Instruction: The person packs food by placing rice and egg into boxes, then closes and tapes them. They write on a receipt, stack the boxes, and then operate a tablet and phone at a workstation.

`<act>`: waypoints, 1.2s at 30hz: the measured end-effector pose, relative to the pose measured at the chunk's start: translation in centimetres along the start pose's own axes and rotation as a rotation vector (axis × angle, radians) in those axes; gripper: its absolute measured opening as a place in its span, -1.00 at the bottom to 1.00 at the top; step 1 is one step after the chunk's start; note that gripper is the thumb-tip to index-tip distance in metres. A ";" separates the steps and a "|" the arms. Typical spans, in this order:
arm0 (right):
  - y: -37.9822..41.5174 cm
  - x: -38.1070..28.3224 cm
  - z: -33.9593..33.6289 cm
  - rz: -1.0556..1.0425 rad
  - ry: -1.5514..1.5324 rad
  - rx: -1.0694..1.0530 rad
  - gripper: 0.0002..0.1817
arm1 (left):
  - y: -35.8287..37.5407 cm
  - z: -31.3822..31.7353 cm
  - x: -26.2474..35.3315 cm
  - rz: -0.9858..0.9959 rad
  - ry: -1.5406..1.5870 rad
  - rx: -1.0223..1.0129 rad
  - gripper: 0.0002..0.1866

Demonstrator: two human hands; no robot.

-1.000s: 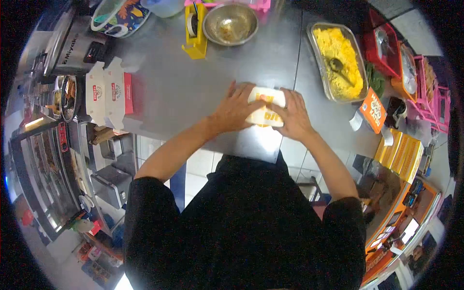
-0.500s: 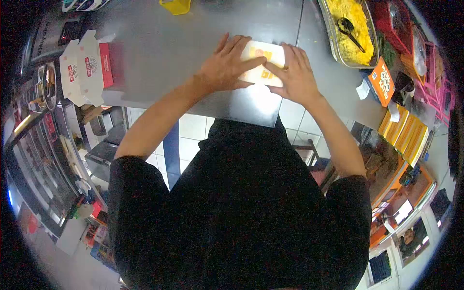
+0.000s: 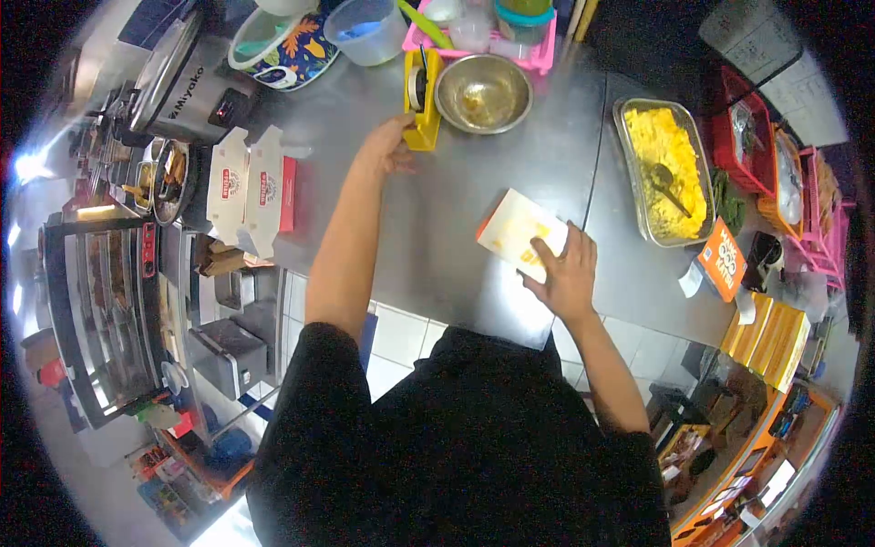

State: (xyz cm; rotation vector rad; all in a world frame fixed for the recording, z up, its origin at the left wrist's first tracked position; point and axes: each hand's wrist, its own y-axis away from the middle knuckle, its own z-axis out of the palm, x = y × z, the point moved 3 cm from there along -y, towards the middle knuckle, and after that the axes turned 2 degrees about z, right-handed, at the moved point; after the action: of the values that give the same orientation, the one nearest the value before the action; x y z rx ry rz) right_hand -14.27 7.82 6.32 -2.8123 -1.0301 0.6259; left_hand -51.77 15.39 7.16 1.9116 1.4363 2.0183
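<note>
My right hand (image 3: 567, 271) holds down a small white paper food box (image 3: 521, 235) with yellow print on its top and an orange-red patch on its left side. The thumb and fingers press on its right end. The box lies turned at an angle on the metal table (image 3: 437, 237). At the far side, my left hand (image 3: 390, 148) is beside the near end of a yellow tape dispenser (image 3: 423, 128), its fingers partly spread and at the dispenser's edge. Whether they touch the tape cannot be made out.
Right of the dispenser stands a steel bowl (image 3: 483, 96). A foil tray (image 3: 629, 173) of yellow food with a black spoon is at right, an orange box (image 3: 725, 260) nearer. An unfolded carton (image 3: 244, 191) and a Miyako cooker (image 3: 187, 100) stand at left.
My left hand has left the paper box and reached forward to the tape dispenser. The box has turned under my right hand. The camera now looks farther across the table.
</note>
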 end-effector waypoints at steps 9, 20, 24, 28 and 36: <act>0.2 0.1 0.3 0.012 0.014 0.042 -0.31 | -1.9 -1.1 -3.1 0.057 0.459 -0.403 -0.78; 0.1 -0.5 0.3 0.103 0.000 0.059 -0.29 | 6.1 -0.2 -6.8 0.665 -0.664 0.232 -0.80; -0.1 -0.9 0.1 0.131 -0.019 0.074 -0.30 | 16.9 6.7 -12.3 0.331 -0.186 -0.372 -0.61; 0.0 -1.0 0.0 0.114 0.004 0.087 -0.32 | 18.3 9.2 -16.8 0.219 -0.216 -0.355 -0.54; 0.8 0.0 1.0 0.078 -0.081 0.113 -0.22 | 14.6 8.8 -19.3 0.607 -0.636 -0.359 -0.66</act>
State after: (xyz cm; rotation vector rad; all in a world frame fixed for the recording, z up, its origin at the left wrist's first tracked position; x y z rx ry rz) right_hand -14.21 7.09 5.21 -2.7605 -0.8702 0.7859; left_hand -31.85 1.07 -0.64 2.6402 0.3509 1.4131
